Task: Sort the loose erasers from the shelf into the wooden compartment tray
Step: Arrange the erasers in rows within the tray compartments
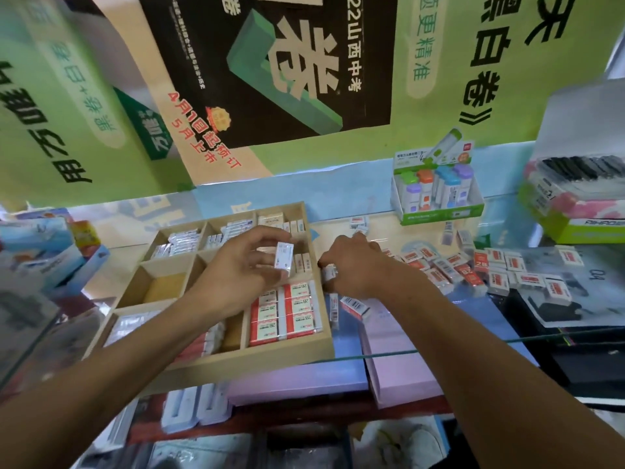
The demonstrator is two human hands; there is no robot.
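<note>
the wooden compartment tray (216, 362) sits left of centre in the frame on the glass shelf (439, 346). the left hand (240, 269) hovers over its middle, thumb and fingers pinching a small white eraser (283, 259) upright above the right-hand column of compartments. the lower right compartment holds red and white erasers (285, 314) packed flat in rows. just right of the tray's edge, the right hand (355, 265) rests curled on the shelf, closed on what looks like another white eraser (329, 273), though motion blur hides it. a loose pile of erasers (487, 269) lies scattered to the right of the frame. a green display box (439, 211) stands behind it.
</note>
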